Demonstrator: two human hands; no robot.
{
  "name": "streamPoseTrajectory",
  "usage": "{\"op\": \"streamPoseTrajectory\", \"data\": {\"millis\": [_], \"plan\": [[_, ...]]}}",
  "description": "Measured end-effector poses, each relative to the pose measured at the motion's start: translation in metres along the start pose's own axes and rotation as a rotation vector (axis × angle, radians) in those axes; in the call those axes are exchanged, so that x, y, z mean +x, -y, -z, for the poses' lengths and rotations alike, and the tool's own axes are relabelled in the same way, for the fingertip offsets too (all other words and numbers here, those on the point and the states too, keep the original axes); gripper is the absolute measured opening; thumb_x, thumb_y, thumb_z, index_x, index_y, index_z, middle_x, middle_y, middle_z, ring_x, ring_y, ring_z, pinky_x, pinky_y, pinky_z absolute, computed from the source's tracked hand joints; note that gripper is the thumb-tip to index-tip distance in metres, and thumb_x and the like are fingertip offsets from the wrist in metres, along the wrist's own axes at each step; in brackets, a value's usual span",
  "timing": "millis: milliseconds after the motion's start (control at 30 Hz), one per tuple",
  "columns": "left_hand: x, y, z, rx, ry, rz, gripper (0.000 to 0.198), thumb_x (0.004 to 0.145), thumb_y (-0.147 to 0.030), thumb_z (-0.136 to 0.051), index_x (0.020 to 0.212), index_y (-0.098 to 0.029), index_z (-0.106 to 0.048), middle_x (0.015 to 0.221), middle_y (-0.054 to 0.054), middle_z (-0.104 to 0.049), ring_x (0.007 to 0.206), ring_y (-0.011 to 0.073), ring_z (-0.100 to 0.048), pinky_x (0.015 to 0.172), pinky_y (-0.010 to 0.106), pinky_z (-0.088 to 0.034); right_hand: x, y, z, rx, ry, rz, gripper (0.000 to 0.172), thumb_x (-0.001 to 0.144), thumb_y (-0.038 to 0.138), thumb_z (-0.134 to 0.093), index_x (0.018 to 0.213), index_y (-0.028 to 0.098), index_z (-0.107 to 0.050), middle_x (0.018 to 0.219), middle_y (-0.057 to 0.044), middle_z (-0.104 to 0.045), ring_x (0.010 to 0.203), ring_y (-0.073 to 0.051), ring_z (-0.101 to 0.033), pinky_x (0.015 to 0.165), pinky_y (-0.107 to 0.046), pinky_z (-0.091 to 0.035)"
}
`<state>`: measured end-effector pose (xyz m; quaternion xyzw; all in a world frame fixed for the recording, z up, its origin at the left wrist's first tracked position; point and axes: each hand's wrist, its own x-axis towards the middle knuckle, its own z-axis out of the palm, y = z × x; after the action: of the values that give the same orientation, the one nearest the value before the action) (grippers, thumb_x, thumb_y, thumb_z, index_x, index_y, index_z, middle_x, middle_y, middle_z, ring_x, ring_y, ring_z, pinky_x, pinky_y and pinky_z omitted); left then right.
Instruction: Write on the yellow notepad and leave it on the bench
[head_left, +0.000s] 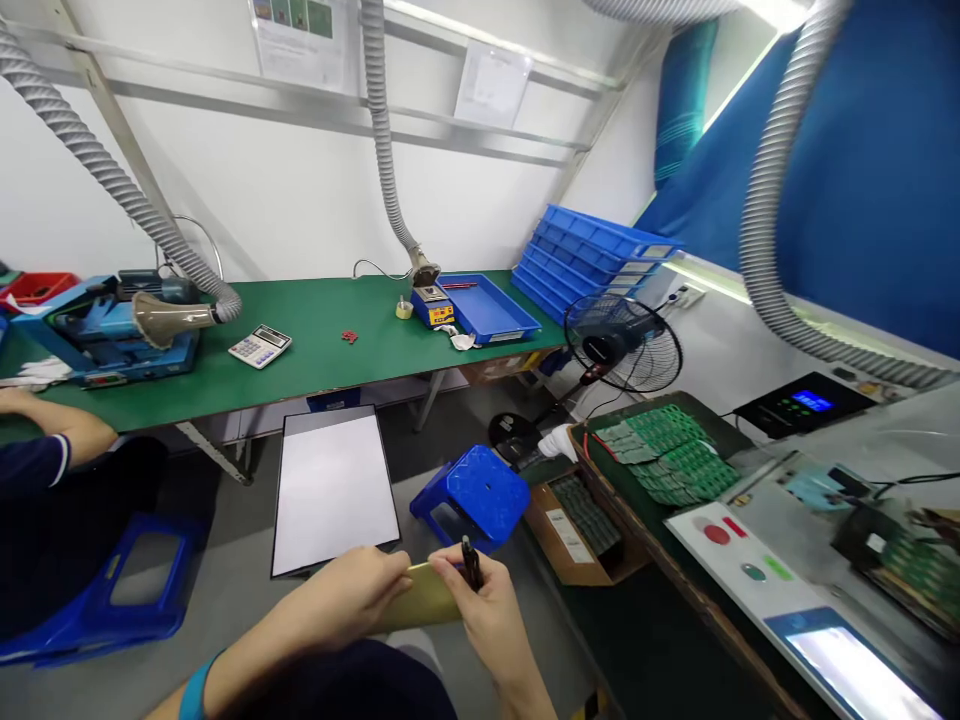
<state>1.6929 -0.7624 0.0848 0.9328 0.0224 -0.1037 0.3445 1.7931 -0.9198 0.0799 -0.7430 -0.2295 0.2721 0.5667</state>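
Between my hands, low in the middle of the view, stretches a flat yellow sheet-like piece (pixel 420 600); I cannot make out its exact kind. My left hand (pixel 358 588) pinches its left end. My right hand (pixel 480 600) grips the upper right part with thumb and fingers, and a black pen (pixel 471 563) also sticks up from that hand. Both hands hang in front of my body, above the floor. Part of the yellow piece is hidden behind my fingers.
A blue stool (pixel 484 490) and a white board (pixel 334 490) stand ahead. On the right bench lie green circuit boards (pixel 675 450) beside a machine panel (pixel 750 560); a carton (pixel 570 550) sits below. A fan (pixel 622 345) stands behind. A co-worker's arm (pixel 67 425) shows at left.
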Motion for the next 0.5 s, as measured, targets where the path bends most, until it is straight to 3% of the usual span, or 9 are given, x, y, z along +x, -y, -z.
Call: {"op": "streamPoseTrajectory", "data": {"millis": [133, 233, 400, 500], "plan": [[-0.010, 0.015, 0.016, 0.001, -0.027, 0.108, 0.027, 0.093, -0.033, -0.032, 0.079, -0.018, -0.050, 0.069, 0.003, -0.057, 0.059, 0.0145, -0.047, 0.051, 0.024, -0.023, 0.018, 0.007, -0.009, -0.011, -0.066, 0.011, 0.034, 0.077, 0.047, -0.059, 0.074, 0.014, -0.066, 0.070, -0.005, -0.064, 0.069, -0.018, -0.055, 0.063, -0.025, -0.042], [-0.016, 0.018, 0.022, 0.035, -0.059, 0.155, 0.030, 0.093, -0.031, -0.029, 0.079, -0.017, -0.052, 0.068, 0.004, -0.058, 0.057, 0.0152, -0.047, 0.051, 0.025, -0.022, 0.029, 0.014, -0.008, -0.040, -0.044, 0.016, 0.035, 0.077, 0.048, -0.058, 0.073, 0.015, -0.067, 0.069, -0.006, -0.064, 0.069, -0.019, -0.056, 0.062, -0.026, -0.043], [-0.017, 0.014, 0.024, 0.036, -0.118, 0.197, 0.035, 0.092, -0.028, -0.028, 0.077, -0.017, -0.058, 0.066, 0.005, -0.060, 0.053, 0.0146, -0.045, 0.048, 0.025, -0.020, 0.047, 0.021, 0.005, -0.068, 0.088, 0.050, 0.035, 0.075, 0.048, -0.060, 0.073, 0.014, -0.068, 0.072, -0.007, -0.065, 0.070, -0.019, -0.056, 0.064, -0.027, -0.042], [-0.014, 0.011, 0.021, 0.033, -0.136, 0.174, 0.035, 0.091, -0.026, -0.030, 0.077, -0.017, -0.061, 0.065, 0.005, -0.062, 0.053, 0.0149, -0.048, 0.047, 0.025, -0.020, 0.057, 0.020, 0.016, -0.063, 0.279, 0.026, 0.034, 0.073, 0.047, -0.063, 0.074, 0.014, -0.070, 0.069, -0.005, -0.064, 0.065, -0.017, -0.053, 0.061, -0.026, -0.039]]}}
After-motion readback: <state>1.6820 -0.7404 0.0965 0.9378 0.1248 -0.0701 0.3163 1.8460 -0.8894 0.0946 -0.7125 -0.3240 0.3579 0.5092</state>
